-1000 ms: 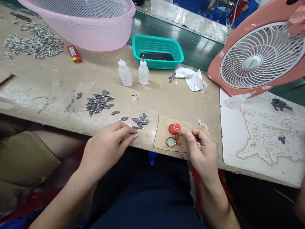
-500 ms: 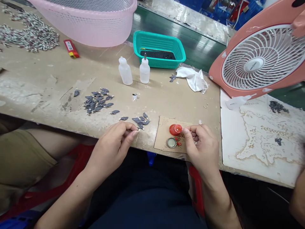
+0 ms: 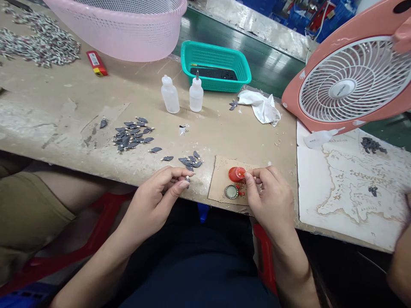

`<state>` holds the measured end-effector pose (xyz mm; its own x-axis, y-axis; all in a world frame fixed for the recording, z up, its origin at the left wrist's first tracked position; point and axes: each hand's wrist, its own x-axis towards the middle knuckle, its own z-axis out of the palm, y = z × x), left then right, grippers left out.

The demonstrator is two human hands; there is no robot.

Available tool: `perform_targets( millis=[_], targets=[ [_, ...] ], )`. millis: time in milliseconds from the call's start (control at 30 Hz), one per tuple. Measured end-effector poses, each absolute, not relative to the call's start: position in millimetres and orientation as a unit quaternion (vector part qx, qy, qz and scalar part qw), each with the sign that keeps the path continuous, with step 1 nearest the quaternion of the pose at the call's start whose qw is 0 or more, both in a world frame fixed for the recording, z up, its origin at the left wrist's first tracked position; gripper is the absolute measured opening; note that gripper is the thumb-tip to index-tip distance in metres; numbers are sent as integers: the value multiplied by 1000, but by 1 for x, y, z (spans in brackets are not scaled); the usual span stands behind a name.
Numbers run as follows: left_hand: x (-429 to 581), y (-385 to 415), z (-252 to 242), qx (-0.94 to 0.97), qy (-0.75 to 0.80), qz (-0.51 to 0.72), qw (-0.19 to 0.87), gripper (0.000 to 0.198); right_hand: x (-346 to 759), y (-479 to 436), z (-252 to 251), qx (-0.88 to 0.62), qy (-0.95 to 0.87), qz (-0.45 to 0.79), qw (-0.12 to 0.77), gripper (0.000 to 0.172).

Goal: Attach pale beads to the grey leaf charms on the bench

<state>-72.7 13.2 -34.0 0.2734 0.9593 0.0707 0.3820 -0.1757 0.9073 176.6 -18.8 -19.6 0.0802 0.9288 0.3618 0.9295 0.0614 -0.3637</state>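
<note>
My left hand (image 3: 157,194) is at the table's front edge, its thumb and fingers pinched on a small dark leaf-shaped charm (image 3: 187,179). Just beyond it lies a little group of the same dark charms (image 3: 190,160), and a bigger heap of charms (image 3: 132,136) sits farther left. My right hand (image 3: 269,199) is closed in a pinch next to a red cap (image 3: 236,173) and a round metal cap (image 3: 231,191), both on a cardboard square (image 3: 220,182). What the right fingers hold is too small to make out.
Two small squeeze bottles (image 3: 183,95) stand mid-table before a teal basket (image 3: 215,65). A white cloth (image 3: 260,107) and a pink fan (image 3: 353,72) are at the right, a pink mesh basket (image 3: 125,25) and a red lighter (image 3: 95,63) at the back left. Another person's leg (image 3: 48,201) is at my left.
My left hand has lifted a charm from the table edge into a pinch. My right hand has shifted slightly left, closer to the red cap.
</note>
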Motion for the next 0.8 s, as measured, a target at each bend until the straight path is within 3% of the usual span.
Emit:
perform_targets(
  millis=[333,633,800],
  targets=[
    [-63,11,-29,558,469,410,548,8,180,-23,-14,-694,-625,100,343,17],
    [-57,7,-28,543,456,415,570,4,178,-17,-17,-694,-663,34,278,15],
    [-56,6,-28,519,451,427,587,7,179,-19,-13,-697,-639,71,317,15]
  ],
)
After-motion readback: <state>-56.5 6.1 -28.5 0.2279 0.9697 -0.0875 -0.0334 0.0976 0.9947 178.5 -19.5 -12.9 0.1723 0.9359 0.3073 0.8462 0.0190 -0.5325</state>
